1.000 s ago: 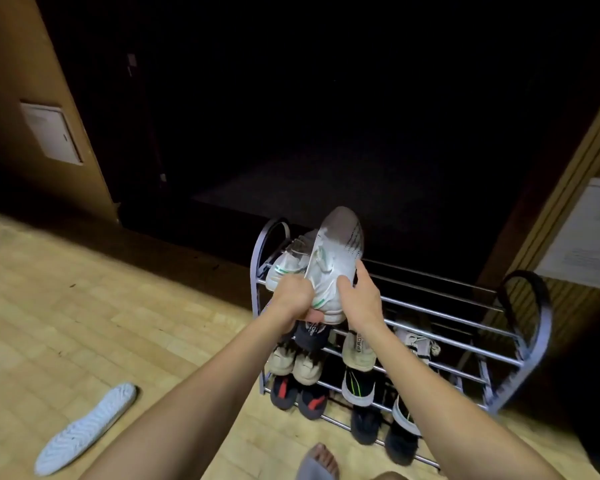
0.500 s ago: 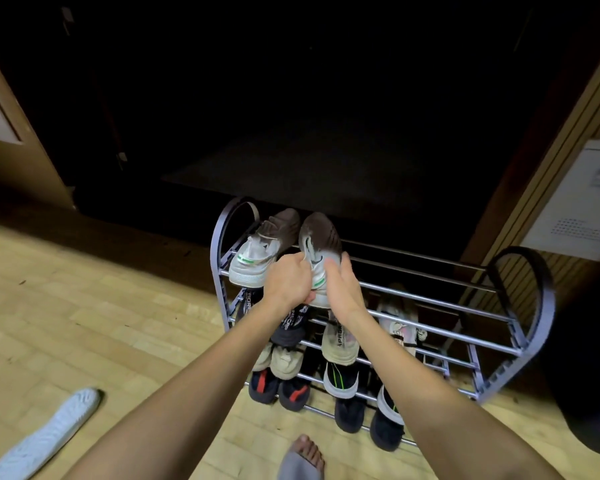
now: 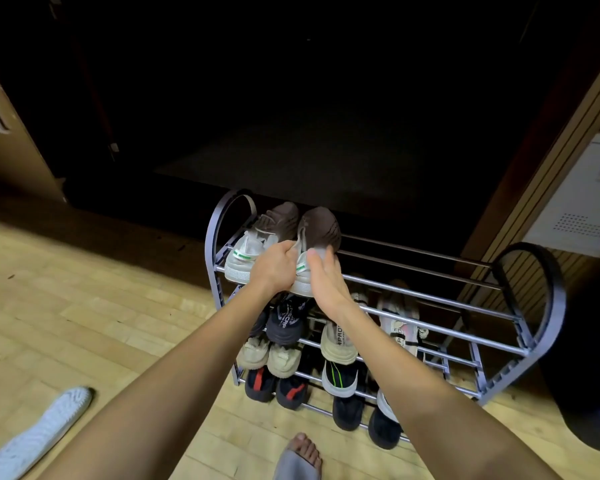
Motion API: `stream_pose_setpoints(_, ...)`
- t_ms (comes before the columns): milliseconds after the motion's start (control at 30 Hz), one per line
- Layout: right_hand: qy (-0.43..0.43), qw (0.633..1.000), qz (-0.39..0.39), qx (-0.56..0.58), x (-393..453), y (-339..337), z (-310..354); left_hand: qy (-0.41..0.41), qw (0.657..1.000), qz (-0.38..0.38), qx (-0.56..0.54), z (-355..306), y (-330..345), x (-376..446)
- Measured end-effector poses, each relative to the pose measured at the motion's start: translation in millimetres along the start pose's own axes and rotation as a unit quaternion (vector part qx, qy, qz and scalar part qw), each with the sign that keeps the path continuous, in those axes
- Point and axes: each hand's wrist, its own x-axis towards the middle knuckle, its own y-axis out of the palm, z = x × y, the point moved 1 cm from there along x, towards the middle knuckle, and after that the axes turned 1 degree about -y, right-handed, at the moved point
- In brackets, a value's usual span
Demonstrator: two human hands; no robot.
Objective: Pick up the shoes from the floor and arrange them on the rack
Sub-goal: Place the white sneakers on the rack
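The brown-toed shoe (image 3: 317,237), held up on end above the rack (image 3: 430,299) a second ago, now lies level on the top tier, its sole on the rails and just beside its mate (image 3: 260,245). Both hands are still on it: the left hand (image 3: 274,268) has its fingers (image 3: 284,249) curled round the heel collar, and the right hand (image 3: 324,278) rests straighter fingers along the shoe's outer side. So this pair looks all but placed; only the letting go remains.

To the right of the fingers the top rails run bare to the far end arch (image 3: 534,271), with plenty of room for more. Below the fingers, the lower tiers hold several shoes toe-down. Well behind and left of the fingers, a white shoe (image 3: 35,434) lies sole-up on the floor (image 3: 84,323), probably next.
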Motion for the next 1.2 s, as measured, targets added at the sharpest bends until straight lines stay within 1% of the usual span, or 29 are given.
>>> stream_pose_setpoints(100, -0.004, 1.000, 0.007, 0.002, 0, -2, -1, 0.008, 1.000, -0.010, -0.020, -1, -1, -1)
stream_pose_setpoints(333, -0.014, 1.000, 0.007, -0.012, 0, -3, -5, -0.007, 0.998, -0.013, -0.058, 3, 1, -5)
stream_pose_setpoints(433, -0.021, 1.000, 0.002, -0.016, -1, -3, -8, -0.044, 0.995, -0.018, -0.083, -1, 0, -12)
stream_pose_setpoints(533, -0.023, 1.000, 0.003, -0.007, -4, -4, -10, -0.097, 0.983, 0.004, -0.153, -6, 0, -17)
stream_pose_setpoints(600, -0.023, 1.000, 0.001, 0.002, -5, -3, -10, -0.117, 0.977, 0.003, -0.181, -7, 2, -19)
stream_pose_setpoints(767, -0.017, 1.000, 0.000, 0.026, -6, -3, -7, -0.105, 0.968, -0.032, -0.227, -8, 4, -27)
stream_pose_setpoints(900, -0.014, 1.000, 0.008, 0.022, -14, -3, -2, -0.108, 0.956, -0.039, -0.271, -5, -5, -34)
stream_pose_setpoints(1067, -0.017, 1.000, 0.008, 0.015, -30, -11, 10, -0.070, 0.966, -0.049, -0.242, -3, -24, -50)
stream_pose_setpoints(1200, -0.038, 0.999, -0.003, 0.008, -48, -18, 34, -0.038, 0.966, -0.079, -0.243, -14, -58, -72)
